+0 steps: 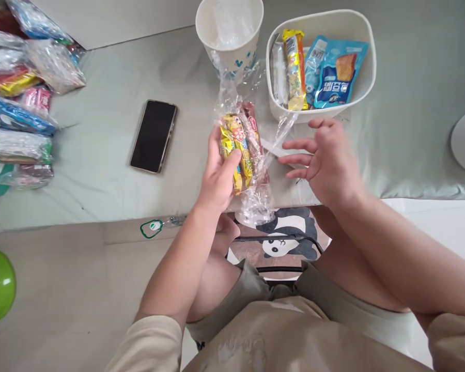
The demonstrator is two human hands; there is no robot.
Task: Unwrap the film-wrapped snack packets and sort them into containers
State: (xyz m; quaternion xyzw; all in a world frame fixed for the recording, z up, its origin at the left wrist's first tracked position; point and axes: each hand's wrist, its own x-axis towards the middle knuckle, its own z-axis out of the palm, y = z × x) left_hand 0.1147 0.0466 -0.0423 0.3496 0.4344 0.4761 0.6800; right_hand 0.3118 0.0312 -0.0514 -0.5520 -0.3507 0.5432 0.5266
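Clear film trails over the near edge of the pale green cover (101, 191), just below the left hand (220, 170), and that hand is grasping the snack bundle (242, 150), thumb across its yellow packets! Packets gathered inside; loose film flares at both ends, so it looks unfinished. Just rightward, the right hand (329, 160) is released, fingers spread (touching that film? can't tell). Left of the left hand, well apart, lies the phone (154, 136): sideways room between. Above the right hand, the white tub (373, 62) hems it closely; above the left, the paper cup (236, 59).
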